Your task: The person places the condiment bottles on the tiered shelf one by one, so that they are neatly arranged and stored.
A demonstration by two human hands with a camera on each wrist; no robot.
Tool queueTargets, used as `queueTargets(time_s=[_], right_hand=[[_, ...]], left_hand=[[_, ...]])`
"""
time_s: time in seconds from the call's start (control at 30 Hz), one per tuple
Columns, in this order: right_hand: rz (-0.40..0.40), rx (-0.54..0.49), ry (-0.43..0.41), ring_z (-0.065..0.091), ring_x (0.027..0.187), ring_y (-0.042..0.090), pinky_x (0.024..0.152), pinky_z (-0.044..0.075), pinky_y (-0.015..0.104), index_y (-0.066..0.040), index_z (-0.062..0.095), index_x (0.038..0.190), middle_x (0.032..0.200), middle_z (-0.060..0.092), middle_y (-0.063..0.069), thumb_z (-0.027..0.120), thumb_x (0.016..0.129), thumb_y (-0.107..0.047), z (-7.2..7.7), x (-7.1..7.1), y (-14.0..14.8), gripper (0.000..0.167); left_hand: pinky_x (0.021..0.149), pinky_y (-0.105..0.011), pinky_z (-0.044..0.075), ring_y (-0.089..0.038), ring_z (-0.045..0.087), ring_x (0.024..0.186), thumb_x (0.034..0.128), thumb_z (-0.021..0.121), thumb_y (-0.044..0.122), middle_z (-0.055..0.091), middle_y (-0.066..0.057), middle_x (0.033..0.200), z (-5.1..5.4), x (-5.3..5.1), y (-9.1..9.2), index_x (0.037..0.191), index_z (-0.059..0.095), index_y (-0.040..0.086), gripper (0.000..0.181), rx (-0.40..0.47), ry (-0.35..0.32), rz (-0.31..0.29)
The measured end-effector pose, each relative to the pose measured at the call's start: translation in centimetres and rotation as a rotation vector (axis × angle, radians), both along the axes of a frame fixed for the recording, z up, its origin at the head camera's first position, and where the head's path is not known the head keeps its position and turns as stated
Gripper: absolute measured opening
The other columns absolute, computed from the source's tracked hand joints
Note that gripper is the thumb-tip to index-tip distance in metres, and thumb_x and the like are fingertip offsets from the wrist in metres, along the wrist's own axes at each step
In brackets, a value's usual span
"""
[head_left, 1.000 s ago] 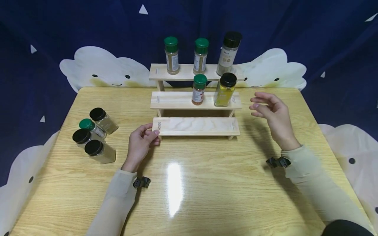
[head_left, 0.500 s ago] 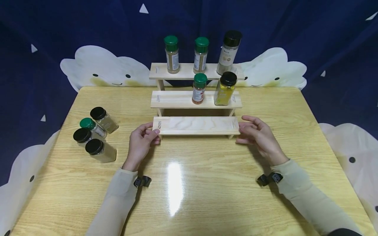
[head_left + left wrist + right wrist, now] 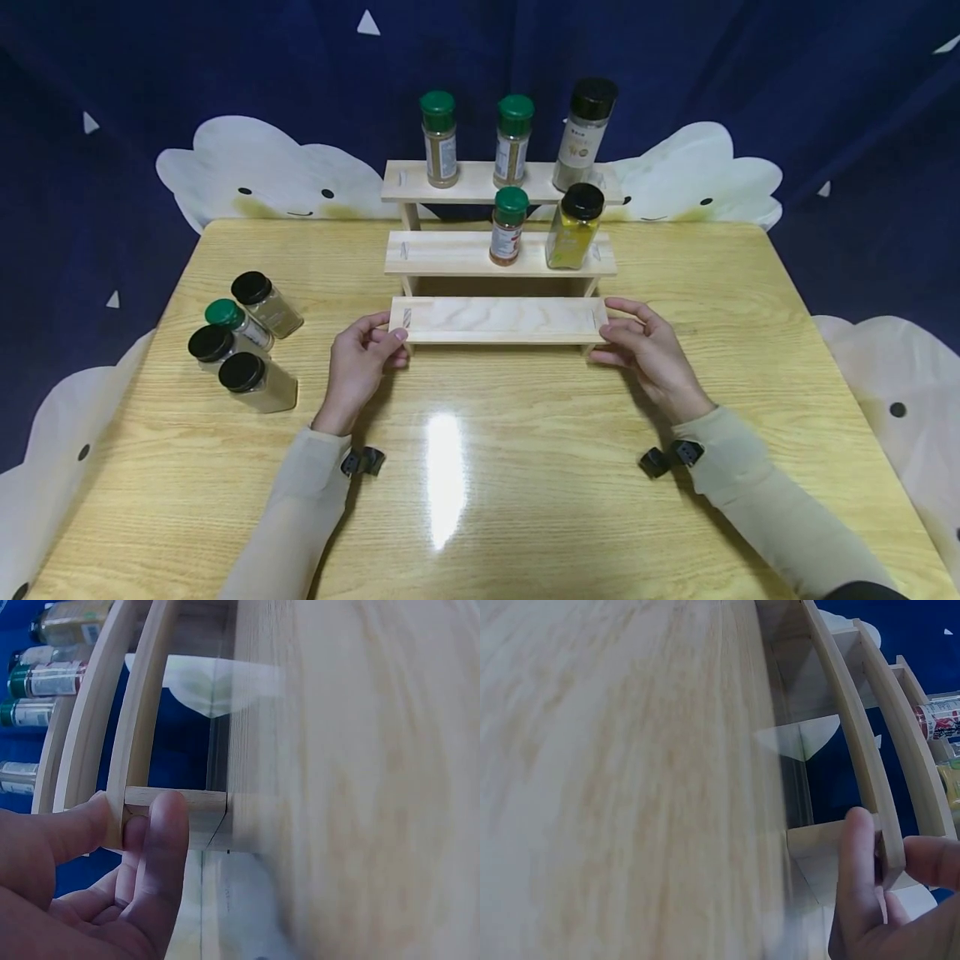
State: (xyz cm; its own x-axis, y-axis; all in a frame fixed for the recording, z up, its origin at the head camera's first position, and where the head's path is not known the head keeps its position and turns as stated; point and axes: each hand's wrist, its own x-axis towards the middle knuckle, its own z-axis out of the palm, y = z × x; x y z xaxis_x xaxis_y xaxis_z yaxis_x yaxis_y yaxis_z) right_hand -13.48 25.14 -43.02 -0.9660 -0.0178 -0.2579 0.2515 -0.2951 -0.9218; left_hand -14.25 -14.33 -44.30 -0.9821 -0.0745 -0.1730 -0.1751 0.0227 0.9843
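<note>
A pale wooden three-step spice rack [image 3: 498,320] stands at the back middle of the table. My left hand [image 3: 358,362] grips the left end of its lowest step, thumb [image 3: 86,825] on the board and fingers around the leg below. At the opposite end my right hand [image 3: 651,358] pinches the same step, with a finger [image 3: 855,862] against the leg. On the top step are two green-capped jars [image 3: 441,154] [image 3: 512,154] and a tall black-capped jar [image 3: 581,146]. The middle step bears a green-capped jar [image 3: 506,237] and a yellow jar [image 3: 572,237].
Left of the rack, several spice jars stand grouped on the table, including a black-capped one [image 3: 270,392] in front and a green-capped one [image 3: 225,313]. A dark blue curtain [image 3: 300,67] with white cloud shapes hangs behind the wooden table [image 3: 525,500].
My right hand has come down and left from beside the rack and taken hold of the lowest step's right end. The left hand keeps its grip; the jars stay put.
</note>
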Motion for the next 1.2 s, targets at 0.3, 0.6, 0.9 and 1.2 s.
queueTargets(time_s=[0.3, 0.6, 0.9, 1.2], right_hand=[[-0.023, -0.011, -0.009, 0.073, 0.079, 0.018, 0.083, 0.07, 0.031, 0.003, 0.05, 0.145, 0.096, 0.069, 0.007, 0.059, 0.104, 0.016, -0.3, -0.1, -0.2, 0.044], [-0.03, 0.044, -0.012, 0.072, 0.084, 0.016, 0.086, 0.07, 0.03, 0.004, 0.05, 0.147, 0.097, 0.069, 0.005, 0.06, 0.104, 0.015, -0.2, -0.2, -0.3, 0.045], [-0.039, 0.059, -0.023, 0.073, 0.084, 0.015, 0.086, 0.069, 0.029, 0.003, 0.05, 0.148, 0.096, 0.069, 0.005, 0.06, 0.105, 0.014, -0.2, -0.2, -0.1, 0.044], [-0.039, 0.037, -0.035, 0.073, 0.087, 0.015, 0.088, 0.069, 0.029, 0.002, 0.051, 0.148, 0.097, 0.069, 0.006, 0.059, 0.106, 0.013, -0.2, -0.2, -0.1, 0.044]], left_hand=[[0.074, -0.022, 0.069, -0.01, 0.072, 0.076, 0.1065, 0.07, 0.0, 0.065, -0.011, 0.094, 0.3, 0.2, 0.1, 0.145, 0.059, -0.013, 0.042, -0.042, -0.011, 0.008], [0.065, -0.02, 0.065, -0.015, 0.072, 0.079, 0.1064, 0.07, 0.0, 0.063, -0.013, 0.101, 0.9, 1.1, 0.2, 0.147, 0.061, -0.01, 0.042, -0.174, 0.007, -0.002], [0.07, -0.017, 0.058, -0.032, 0.074, 0.095, 0.1058, 0.076, 0.012, 0.075, -0.021, 0.122, 2.5, 3.8, -0.6, 0.144, 0.066, -0.004, 0.043, -0.397, 0.085, -0.073], [0.079, -0.012, 0.06, -0.013, 0.072, 0.093, 0.1018, 0.078, 0.003, 0.076, -0.021, 0.12, 4.8, 7.2, -1.9, 0.135, 0.073, -0.003, 0.034, -0.322, 0.286, 0.025]])
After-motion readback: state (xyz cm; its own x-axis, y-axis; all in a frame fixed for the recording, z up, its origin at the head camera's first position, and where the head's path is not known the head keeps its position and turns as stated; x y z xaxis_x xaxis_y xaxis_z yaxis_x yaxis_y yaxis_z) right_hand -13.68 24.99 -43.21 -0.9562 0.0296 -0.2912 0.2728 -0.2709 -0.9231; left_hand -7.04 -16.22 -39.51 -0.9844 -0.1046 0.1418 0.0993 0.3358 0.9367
